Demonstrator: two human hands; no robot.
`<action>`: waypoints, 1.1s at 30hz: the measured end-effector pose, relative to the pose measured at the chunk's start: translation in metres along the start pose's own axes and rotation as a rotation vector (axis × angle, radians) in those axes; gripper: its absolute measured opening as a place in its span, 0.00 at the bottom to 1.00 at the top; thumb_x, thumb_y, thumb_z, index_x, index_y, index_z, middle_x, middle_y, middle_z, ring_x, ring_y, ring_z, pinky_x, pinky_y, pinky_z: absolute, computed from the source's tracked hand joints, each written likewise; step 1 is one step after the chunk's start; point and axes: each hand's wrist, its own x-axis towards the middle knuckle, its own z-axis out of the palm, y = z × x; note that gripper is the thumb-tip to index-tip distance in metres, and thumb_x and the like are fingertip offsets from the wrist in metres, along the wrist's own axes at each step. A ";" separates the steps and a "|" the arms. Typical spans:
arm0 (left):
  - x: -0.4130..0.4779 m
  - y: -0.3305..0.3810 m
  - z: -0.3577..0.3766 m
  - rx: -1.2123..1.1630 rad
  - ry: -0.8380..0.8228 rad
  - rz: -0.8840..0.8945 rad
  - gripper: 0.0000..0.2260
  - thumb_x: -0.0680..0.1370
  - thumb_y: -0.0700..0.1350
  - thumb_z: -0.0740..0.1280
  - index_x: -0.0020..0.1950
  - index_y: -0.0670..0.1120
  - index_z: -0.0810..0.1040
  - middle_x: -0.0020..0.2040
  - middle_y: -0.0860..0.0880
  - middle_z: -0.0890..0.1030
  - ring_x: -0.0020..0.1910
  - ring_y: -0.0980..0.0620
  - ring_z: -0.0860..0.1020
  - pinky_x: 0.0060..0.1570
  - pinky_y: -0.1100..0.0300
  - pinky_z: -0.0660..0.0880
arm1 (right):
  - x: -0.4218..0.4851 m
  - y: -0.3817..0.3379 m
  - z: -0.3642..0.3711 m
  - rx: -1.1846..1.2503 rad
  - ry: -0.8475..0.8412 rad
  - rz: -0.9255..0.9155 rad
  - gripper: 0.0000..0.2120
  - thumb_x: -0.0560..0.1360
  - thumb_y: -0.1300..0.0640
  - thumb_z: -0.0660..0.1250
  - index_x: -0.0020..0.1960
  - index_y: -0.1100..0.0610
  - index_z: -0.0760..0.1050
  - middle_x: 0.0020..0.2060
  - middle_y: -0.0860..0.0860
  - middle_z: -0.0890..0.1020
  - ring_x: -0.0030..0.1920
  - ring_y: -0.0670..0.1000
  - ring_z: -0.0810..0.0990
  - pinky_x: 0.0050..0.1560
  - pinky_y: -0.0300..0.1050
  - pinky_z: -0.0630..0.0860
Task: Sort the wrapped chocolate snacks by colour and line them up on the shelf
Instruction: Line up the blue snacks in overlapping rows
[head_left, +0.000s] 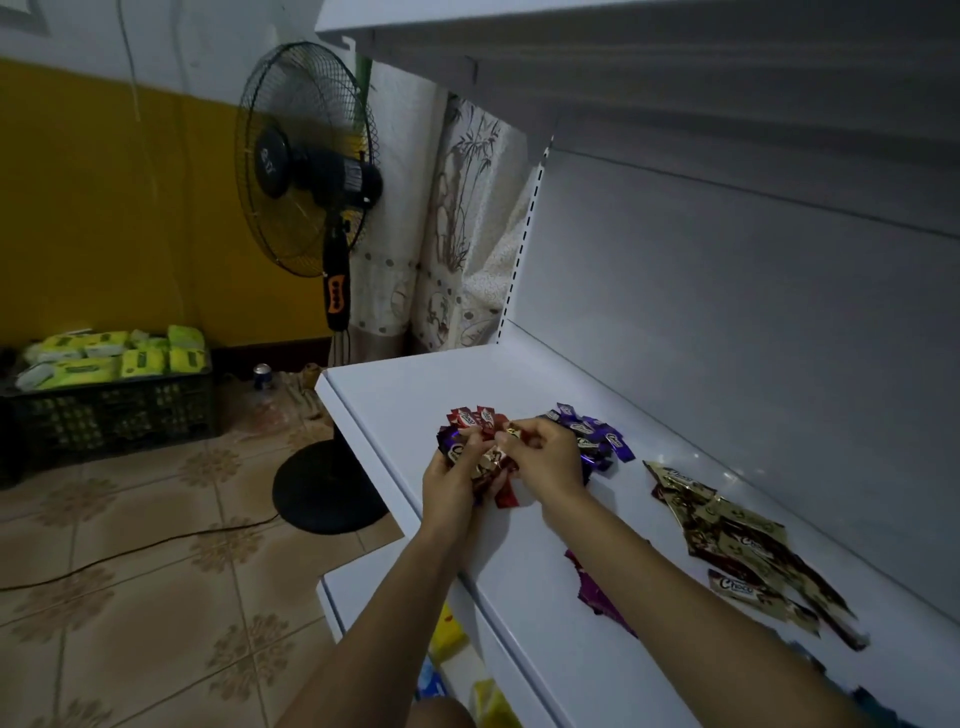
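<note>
**Wrapped chocolate snacks (480, 449) over a white shelf**

The wrapped chocolate snacks, a mixed red, purple and gold bunch, sit in the left hand (449, 486), whose fingers curl round them just above the shelf (410, 395), near its front edge. The right hand (551, 462) meets it there and pinches into the same bunch with bent fingertips.

Behind the right hand a purple pile (602, 439) lies on the board. Further right, a gold pile (737, 545) lies along the grey back panel. A single purple wrapper (597, 592) lies beside the right forearm.

An upper shelf (649, 57) overhangs. To the left a black standing fan (306, 161) rests on the patterned tiled floor (156, 509), its cable (156, 544) trailing across. A dark crate (114, 415) of green packs (114, 356) stands against the yellow wall (104, 208), with a can (262, 375) nearby and a printed curtain (457, 234) behind.
</note>
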 end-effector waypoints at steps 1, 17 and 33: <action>0.001 0.000 0.000 -0.005 0.006 -0.007 0.10 0.79 0.44 0.65 0.58 0.42 0.78 0.53 0.42 0.83 0.53 0.44 0.82 0.51 0.52 0.80 | -0.001 0.001 0.001 0.009 0.029 -0.007 0.05 0.71 0.62 0.72 0.47 0.57 0.78 0.38 0.50 0.81 0.41 0.49 0.80 0.47 0.46 0.79; 0.004 -0.003 -0.003 0.137 -0.115 0.028 0.13 0.77 0.33 0.66 0.57 0.46 0.78 0.53 0.44 0.83 0.52 0.46 0.81 0.48 0.57 0.79 | 0.013 -0.007 -0.019 0.086 0.053 -0.089 0.07 0.71 0.65 0.71 0.44 0.54 0.79 0.39 0.49 0.82 0.43 0.48 0.81 0.44 0.40 0.79; -0.002 -0.012 0.003 0.536 -0.258 0.138 0.07 0.82 0.40 0.60 0.53 0.40 0.76 0.44 0.45 0.78 0.39 0.53 0.77 0.39 0.66 0.77 | 0.009 0.020 -0.102 0.074 0.270 -0.048 0.06 0.76 0.63 0.66 0.50 0.55 0.80 0.41 0.53 0.80 0.39 0.51 0.80 0.32 0.37 0.78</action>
